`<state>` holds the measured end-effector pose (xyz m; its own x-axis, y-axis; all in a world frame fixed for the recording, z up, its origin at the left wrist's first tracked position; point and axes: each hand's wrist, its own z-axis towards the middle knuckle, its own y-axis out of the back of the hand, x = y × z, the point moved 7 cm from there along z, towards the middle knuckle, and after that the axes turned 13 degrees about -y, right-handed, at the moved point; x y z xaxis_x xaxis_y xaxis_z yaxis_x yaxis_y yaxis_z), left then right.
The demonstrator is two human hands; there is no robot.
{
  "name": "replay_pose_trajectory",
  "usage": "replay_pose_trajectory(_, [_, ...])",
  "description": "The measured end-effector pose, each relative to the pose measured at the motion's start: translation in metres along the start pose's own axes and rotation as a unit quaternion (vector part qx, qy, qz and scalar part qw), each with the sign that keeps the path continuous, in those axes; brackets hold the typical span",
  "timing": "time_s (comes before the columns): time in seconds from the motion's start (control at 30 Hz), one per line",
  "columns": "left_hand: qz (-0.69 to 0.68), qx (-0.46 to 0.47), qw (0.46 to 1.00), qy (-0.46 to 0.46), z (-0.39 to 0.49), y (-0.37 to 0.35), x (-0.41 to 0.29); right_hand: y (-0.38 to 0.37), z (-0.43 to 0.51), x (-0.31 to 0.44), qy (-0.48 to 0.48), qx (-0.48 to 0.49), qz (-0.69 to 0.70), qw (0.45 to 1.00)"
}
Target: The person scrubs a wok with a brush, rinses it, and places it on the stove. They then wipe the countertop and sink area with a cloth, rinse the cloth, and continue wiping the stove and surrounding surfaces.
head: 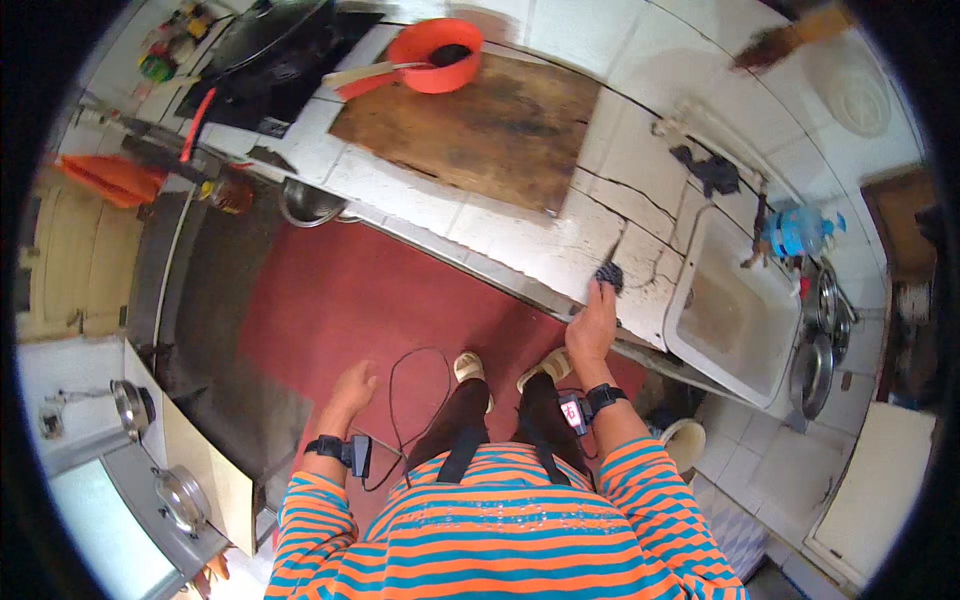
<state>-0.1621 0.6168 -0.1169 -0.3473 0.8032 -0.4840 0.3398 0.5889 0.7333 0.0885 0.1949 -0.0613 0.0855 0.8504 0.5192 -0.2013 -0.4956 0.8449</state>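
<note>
My right hand (592, 324) reaches over the front edge of the white tiled counter (420, 187), left of the sink. Its fingers are closed on a small dark scrubbing pad (609, 277), which rests on the tiles. My left hand (355, 386) hangs above the red floor mat (330, 300) and touches nothing; how its fingers are held is blurred. Farther back on the counter lies a worn wooden cutting board (480, 127). A red plastic ladle (450, 75) with dark contents stands on the board's back left part.
At the right is a white sink (731, 300), with a blue-labelled plastic bottle (795, 232) and metal pans (811, 375) beyond it. A black cloth (709, 171) hangs by the pipe. A black wok (259, 37) sits on the stove at the back left. A cable loops near my feet.
</note>
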Motion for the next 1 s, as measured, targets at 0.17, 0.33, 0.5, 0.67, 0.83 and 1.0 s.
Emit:
replay_pose_trajectory(0.17, [-0.305,-0.11,0.905,0.276,-0.124,-0.065,0.168,0.005,0.012,0.006,-0.04,0.015,-0.003,0.999])
replay_pose_trajectory(0.33, [-0.426,-0.112,0.8,0.407,-0.238,-0.149,0.255,0.023,0.057,-0.032,-0.068,0.002,0.029,0.997])
replay_pose_trajectory(0.5, [-0.561,-0.176,0.718,0.373,-0.26,-0.171,0.225,-0.029,0.037,-0.012,0.01,0.117,-0.094,0.989])
replay_pose_trajectory(0.67, [-0.561,-0.218,0.701,0.383,-0.271,-0.162,0.189,-0.047,0.028,0.048,0.153,0.143,-0.084,0.974])
replay_pose_trajectory(0.83, [-0.545,-0.243,0.682,0.423,-0.305,-0.184,0.184,-0.086,0.033,0.119,0.232,0.179,-0.021,0.956])
replay_pose_trajectory(1.0, [-0.611,-0.258,0.59,0.461,-0.312,-0.211,0.175,-0.111,0.024,0.174,0.285,0.204,-0.016,0.936])
